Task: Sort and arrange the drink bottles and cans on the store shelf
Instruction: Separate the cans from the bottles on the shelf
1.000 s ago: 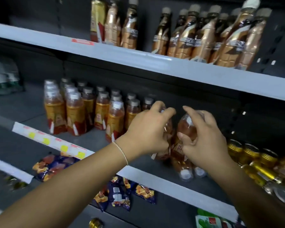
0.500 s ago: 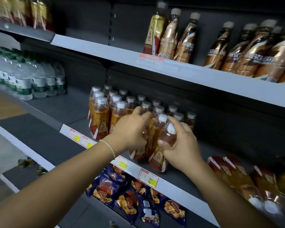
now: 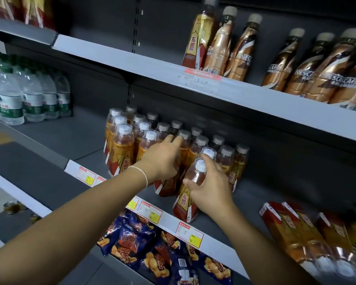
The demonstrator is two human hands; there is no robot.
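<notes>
On the middle shelf [image 3: 255,198] stands a block of several orange drink bottles [image 3: 122,149] with white and grey caps. My left hand [image 3: 162,159] grips one bottle [image 3: 167,185] in the front of that block, fingers curled over its top. My right hand [image 3: 209,188] holds another orange bottle [image 3: 188,194] upright at the block's front right, close to the shelf's front edge. To the right, several more of these bottles [image 3: 292,227] lie on their sides.
The top shelf [image 3: 148,62] carries brown coffee bottles [image 3: 317,64] and one orange bottle [image 3: 199,38]. Water bottles [image 3: 29,95] stand at the far left. Blue snack bags [image 3: 152,249] lie on the shelf below. Price tags [image 3: 189,233] line the front edge.
Both hands carried bottles from the lying pile at the right over to the upright block and stood them up. The view swung left.
</notes>
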